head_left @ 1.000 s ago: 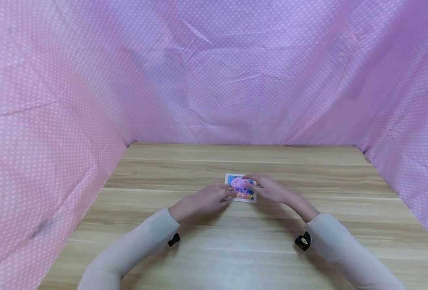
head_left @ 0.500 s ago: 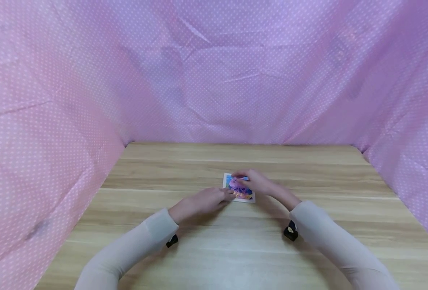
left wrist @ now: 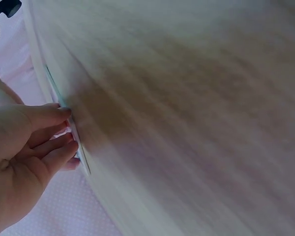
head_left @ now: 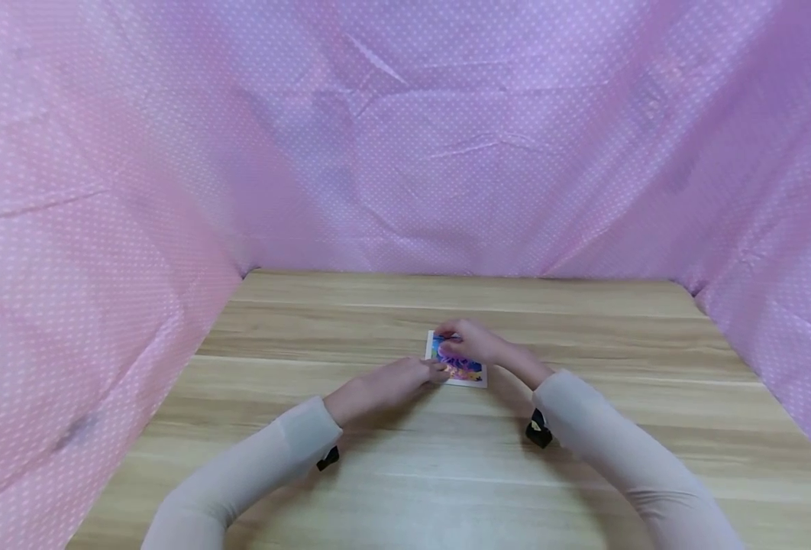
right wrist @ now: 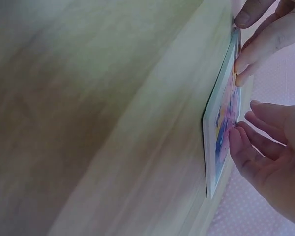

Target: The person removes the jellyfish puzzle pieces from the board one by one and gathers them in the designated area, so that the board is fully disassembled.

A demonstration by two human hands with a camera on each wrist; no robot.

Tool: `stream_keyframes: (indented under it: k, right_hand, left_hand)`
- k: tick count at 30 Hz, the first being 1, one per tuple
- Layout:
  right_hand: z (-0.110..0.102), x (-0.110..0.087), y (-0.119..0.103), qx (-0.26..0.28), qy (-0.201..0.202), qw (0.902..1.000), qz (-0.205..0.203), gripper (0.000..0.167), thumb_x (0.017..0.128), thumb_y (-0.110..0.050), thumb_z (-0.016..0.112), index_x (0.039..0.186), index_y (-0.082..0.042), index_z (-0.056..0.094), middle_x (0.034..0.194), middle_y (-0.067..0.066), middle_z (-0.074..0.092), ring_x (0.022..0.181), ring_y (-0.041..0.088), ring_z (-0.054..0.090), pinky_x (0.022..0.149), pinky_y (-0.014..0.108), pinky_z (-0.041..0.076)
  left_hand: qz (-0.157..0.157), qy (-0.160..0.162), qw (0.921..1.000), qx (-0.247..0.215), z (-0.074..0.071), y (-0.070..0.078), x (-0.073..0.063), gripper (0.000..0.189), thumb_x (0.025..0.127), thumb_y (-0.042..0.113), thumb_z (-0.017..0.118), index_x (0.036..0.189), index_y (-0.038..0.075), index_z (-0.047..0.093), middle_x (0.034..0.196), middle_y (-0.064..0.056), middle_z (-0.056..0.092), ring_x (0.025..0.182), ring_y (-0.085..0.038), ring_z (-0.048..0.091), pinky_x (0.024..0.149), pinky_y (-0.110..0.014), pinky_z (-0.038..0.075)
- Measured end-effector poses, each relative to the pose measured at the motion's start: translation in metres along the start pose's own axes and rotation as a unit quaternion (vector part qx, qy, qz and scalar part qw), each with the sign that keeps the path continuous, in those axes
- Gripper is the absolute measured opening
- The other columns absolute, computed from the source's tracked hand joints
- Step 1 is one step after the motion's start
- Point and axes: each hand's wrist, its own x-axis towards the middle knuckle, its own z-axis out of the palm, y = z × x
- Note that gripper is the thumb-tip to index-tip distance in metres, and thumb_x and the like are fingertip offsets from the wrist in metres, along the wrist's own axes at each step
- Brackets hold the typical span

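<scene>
A small flat picture board (head_left: 470, 374) with a white border lies on the wooden table; its picture shows a pink sea creature on blue. My left hand (head_left: 399, 380) rests at the board's left side, fingertips on the picture. In the left wrist view that hand (left wrist: 24, 157) has its thumb and fingertips along the board's edge. My right hand (head_left: 477, 344) is over the upper part, covering much of the creature. Seen from the right wrist, its fingertips (right wrist: 236, 140) touch the picture, fingers loosely bent. Whether a loose piece lies under them is hidden.
The wood-grain table (head_left: 405, 489) reaches out on all sides of the board. Pink dotted cloth (head_left: 405, 176) hangs behind it and on both sides. Black wrist cameras (head_left: 538, 429) sit below the sleeve cuffs.
My right hand has slid left across the picture to its upper part, its fingers drawing in more. The left hand and the board stay nearly where they were.
</scene>
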Motion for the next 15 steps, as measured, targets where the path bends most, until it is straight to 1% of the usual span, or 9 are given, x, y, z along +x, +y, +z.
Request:
stream_keyframes:
  k: [2, 3, 5, 7, 9, 10, 11, 13, 15]
  right_hand:
    - [0.0013, 0.0008, 0.0013, -0.019, 0.003, 0.9998, -0.001, 0.026, 0.096, 0.0, 0.063, 0.119, 0.013, 0.064, 0.107, 0.022, 0.07, 0.101, 0.033, 0.067, 0.09, 0.041, 0.054]
    - [0.0021, 0.0011, 0.0015, -0.025, 0.006, 0.9997, 0.0, 0.026, 0.095, 0.001, 0.063, 0.118, 0.013, 0.064, 0.106, 0.021, 0.07, 0.098, 0.032, 0.067, 0.088, 0.041, 0.055]
    - [0.0039, 0.0019, 0.0027, -0.043, 0.01, 0.999, -0.004, 0.024, 0.094, 0.002, 0.064, 0.116, 0.012, 0.065, 0.103, 0.019, 0.068, 0.093, 0.029, 0.066, 0.083, 0.038, 0.055]
    - [0.0054, 0.0025, 0.0033, -0.056, 0.012, 0.9983, -0.01, 0.023, 0.093, 0.003, 0.065, 0.115, 0.011, 0.066, 0.102, 0.019, 0.067, 0.091, 0.028, 0.065, 0.082, 0.037, 0.055]
    - [0.0061, 0.0031, 0.003, -0.065, 0.013, 0.9977, -0.015, 0.023, 0.092, 0.003, 0.067, 0.114, 0.011, 0.067, 0.102, 0.019, 0.065, 0.091, 0.029, 0.064, 0.081, 0.037, 0.055]
    - [0.0061, 0.0035, 0.0027, -0.068, 0.013, 0.9975, -0.017, 0.023, 0.091, 0.002, 0.068, 0.113, 0.011, 0.067, 0.102, 0.019, 0.065, 0.091, 0.029, 0.064, 0.081, 0.037, 0.055]
    - [0.0061, 0.004, 0.0028, -0.07, 0.012, 0.9973, -0.018, 0.024, 0.091, 0.002, 0.069, 0.112, 0.011, 0.067, 0.102, 0.019, 0.065, 0.091, 0.03, 0.064, 0.081, 0.037, 0.055]
    - [0.0058, 0.005, 0.0024, -0.067, 0.01, 0.9977, -0.011, 0.025, 0.09, 0.002, 0.07, 0.112, 0.011, 0.067, 0.102, 0.02, 0.065, 0.091, 0.031, 0.065, 0.082, 0.037, 0.055]
    - [0.0059, 0.0062, 0.0026, -0.06, 0.006, 0.9982, 0.004, 0.025, 0.089, 0.002, 0.071, 0.112, 0.012, 0.067, 0.103, 0.021, 0.067, 0.093, 0.032, 0.066, 0.084, 0.038, 0.055]
  left_hand:
    - [-0.034, 0.007, 0.9974, -0.063, 0.0004, 0.0007, 0.0015, 0.041, 0.11, 0.02, 0.033, 0.136, 0.011, 0.062, 0.132, -0.001, 0.063, 0.115, -0.01, 0.056, 0.097, -0.028, 0.044]
    - [-0.057, 0.012, 0.9932, -0.101, 0.0008, 0.0012, 0.0023, 0.04, 0.109, 0.026, 0.034, 0.131, 0.013, 0.065, 0.123, 0.001, 0.065, 0.104, -0.009, 0.056, 0.09, -0.028, 0.044]
    - [-0.085, 0.021, 0.9867, -0.137, 0.0015, 0.0018, 0.0037, 0.038, 0.107, 0.032, 0.037, 0.121, 0.015, 0.067, 0.104, 0.0, 0.063, 0.085, -0.011, 0.05, 0.076, -0.03, 0.042]
    - [-0.107, 0.029, 0.9794, -0.169, 0.0022, 0.0027, 0.0043, 0.036, 0.105, 0.036, 0.041, 0.118, 0.014, 0.067, 0.101, 0.001, 0.061, 0.082, -0.011, 0.048, 0.073, -0.03, 0.041]
    - [-0.117, 0.033, 0.9759, -0.182, 0.0025, 0.0034, 0.0045, 0.035, 0.104, 0.037, 0.043, 0.117, 0.013, 0.065, 0.1, 0.0, 0.06, 0.081, -0.011, 0.046, 0.072, -0.03, 0.04]
    - [-0.113, 0.035, 0.9772, -0.176, 0.0025, 0.0036, 0.0047, 0.035, 0.104, 0.036, 0.043, 0.116, 0.012, 0.066, 0.099, 0.0, 0.06, 0.08, -0.011, 0.046, 0.072, -0.03, 0.04]
    - [-0.113, 0.039, 0.9766, -0.178, 0.0025, 0.0038, 0.005, 0.035, 0.104, 0.036, 0.043, 0.114, 0.012, 0.067, 0.1, 0.0, 0.061, 0.082, -0.01, 0.047, 0.072, -0.03, 0.04]
    - [-0.103, 0.042, 0.9806, -0.162, 0.0026, 0.004, 0.0054, 0.034, 0.104, 0.033, 0.042, 0.111, 0.012, 0.068, 0.099, 0.0, 0.062, 0.083, -0.01, 0.048, 0.073, -0.03, 0.04]
    - [-0.097, 0.044, 0.9828, -0.15, 0.0028, 0.004, 0.0056, 0.035, 0.105, 0.031, 0.041, 0.108, 0.012, 0.071, 0.099, 0.001, 0.064, 0.083, -0.01, 0.049, 0.074, -0.029, 0.041]
